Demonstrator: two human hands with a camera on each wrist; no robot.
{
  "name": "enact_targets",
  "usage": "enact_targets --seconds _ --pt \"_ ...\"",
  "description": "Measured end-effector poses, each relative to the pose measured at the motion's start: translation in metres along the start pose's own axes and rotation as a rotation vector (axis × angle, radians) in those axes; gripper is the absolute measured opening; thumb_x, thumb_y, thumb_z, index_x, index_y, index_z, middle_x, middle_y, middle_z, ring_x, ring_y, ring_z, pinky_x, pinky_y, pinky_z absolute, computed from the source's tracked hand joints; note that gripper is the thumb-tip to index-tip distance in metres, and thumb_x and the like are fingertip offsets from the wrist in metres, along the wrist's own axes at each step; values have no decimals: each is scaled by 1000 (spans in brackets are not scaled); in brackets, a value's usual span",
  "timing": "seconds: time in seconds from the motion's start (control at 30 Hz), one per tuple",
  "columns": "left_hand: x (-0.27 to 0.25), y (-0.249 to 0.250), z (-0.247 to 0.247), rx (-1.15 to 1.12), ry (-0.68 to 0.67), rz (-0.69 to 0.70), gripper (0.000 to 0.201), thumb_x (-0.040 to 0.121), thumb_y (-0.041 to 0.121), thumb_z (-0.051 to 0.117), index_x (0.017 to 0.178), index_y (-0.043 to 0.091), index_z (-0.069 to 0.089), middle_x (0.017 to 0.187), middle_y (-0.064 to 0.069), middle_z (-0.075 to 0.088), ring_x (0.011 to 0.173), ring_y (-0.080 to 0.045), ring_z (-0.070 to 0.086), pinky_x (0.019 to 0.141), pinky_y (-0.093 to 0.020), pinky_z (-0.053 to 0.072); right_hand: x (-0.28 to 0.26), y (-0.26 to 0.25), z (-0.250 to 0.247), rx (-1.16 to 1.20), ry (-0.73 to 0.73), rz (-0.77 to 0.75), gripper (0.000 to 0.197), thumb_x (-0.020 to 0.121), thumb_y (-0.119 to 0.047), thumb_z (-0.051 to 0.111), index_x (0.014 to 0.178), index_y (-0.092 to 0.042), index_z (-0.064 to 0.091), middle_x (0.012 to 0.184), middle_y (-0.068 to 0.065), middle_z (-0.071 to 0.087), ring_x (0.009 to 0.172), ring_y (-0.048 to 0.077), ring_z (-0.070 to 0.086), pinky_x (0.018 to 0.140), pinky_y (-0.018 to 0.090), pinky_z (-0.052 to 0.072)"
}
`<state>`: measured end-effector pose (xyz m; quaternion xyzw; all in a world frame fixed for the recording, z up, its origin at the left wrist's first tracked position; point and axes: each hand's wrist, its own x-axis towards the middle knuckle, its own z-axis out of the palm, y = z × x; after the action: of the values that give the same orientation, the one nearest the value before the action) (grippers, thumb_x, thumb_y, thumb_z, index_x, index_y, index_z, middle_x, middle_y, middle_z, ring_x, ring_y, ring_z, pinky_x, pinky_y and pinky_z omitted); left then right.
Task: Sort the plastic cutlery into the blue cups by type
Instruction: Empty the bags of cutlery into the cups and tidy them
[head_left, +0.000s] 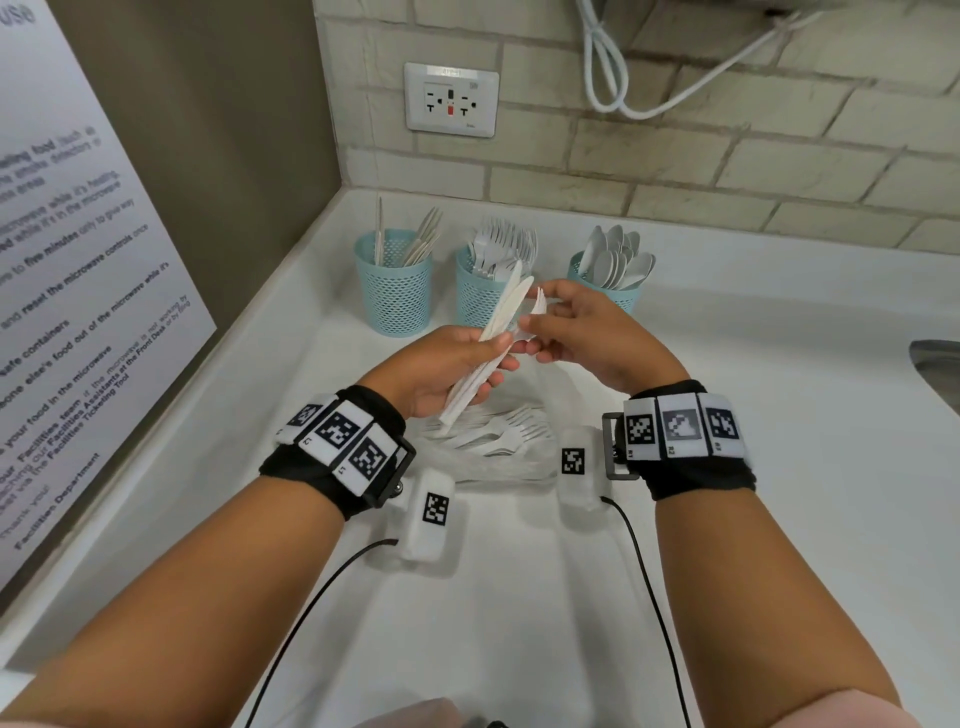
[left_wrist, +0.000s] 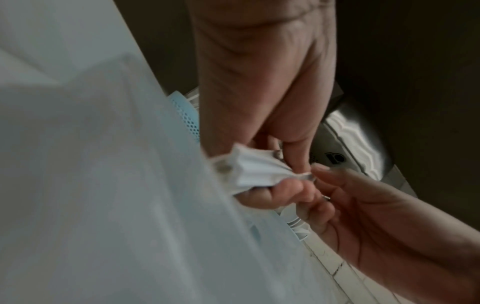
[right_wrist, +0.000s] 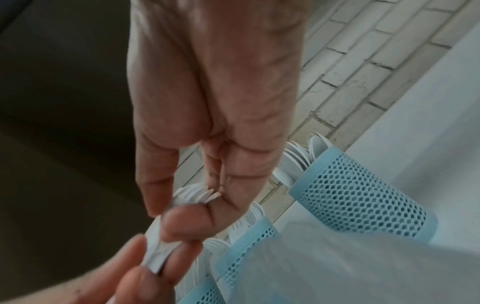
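Three blue mesh cups stand at the back of the white counter (head_left: 727, 467): the left cup (head_left: 395, 291) holds knives, the middle cup (head_left: 475, 301) forks, the right cup (head_left: 626, 300) spoons. My left hand (head_left: 496, 358) grips a bundle of white plastic cutlery (head_left: 498, 317), long flat pieces that look like knives, raised above the counter. My right hand (head_left: 535, 325) pinches several white pieces at the bundle's upper end. The right wrist view shows the bundle (right_wrist: 155, 253) between both hands' fingertips, the spoon cup (right_wrist: 363, 195) behind. A loose pile of forks (head_left: 498, 436) lies under the hands.
A brick wall with an outlet (head_left: 451, 98) and a hanging white cable (head_left: 618, 78) runs behind the cups. A notice board (head_left: 78, 260) covers the left wall. A metal sink edge (head_left: 935, 358) shows at the right. Tethered wrist devices hang below both wrists.
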<state>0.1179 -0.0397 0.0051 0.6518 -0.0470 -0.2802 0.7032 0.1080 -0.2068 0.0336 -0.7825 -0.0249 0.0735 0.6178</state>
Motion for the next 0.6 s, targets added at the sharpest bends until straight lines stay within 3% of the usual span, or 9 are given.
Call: enact_targets --seconds 0.3,0.37,0.5,0.6 --pt "-3 -1 -4 -183 -9 -15 17 96 7 47 102 6 63 84 -4 73 65 -11 68 53 -20 54 5 4 -1 125 -8 22 54 87 14 50 134 -9 41 109 14 61 75 18 63 69 22 56" --pt "-3 -2 -4 -186 6 -8 16 96 7 48 103 6 63 86 -4 72 67 -11 68 55 -20 55 9 5 0 129 -1 22 54 87 14 50 136 -7 42 108 15 61 72 17 63 67 21 56" --pt "0 -4 -4 -187 55 10 17 95 11 51 106 8 63 92 -5 71 68 -10 69 58 -19 55 16 6 5 124 34 23 48 89 8 51 133 -10 44 89 7 65 62 11 62 64 21 56" --pt "1 -5 -4 -210 84 27 21 94 13 53 113 7 62 94 -5 71 72 -11 69 59 -19 56 22 6 9 88 72 1 42 90 7 50 129 -11 47 92 11 65 61 11 61 58 18 54"
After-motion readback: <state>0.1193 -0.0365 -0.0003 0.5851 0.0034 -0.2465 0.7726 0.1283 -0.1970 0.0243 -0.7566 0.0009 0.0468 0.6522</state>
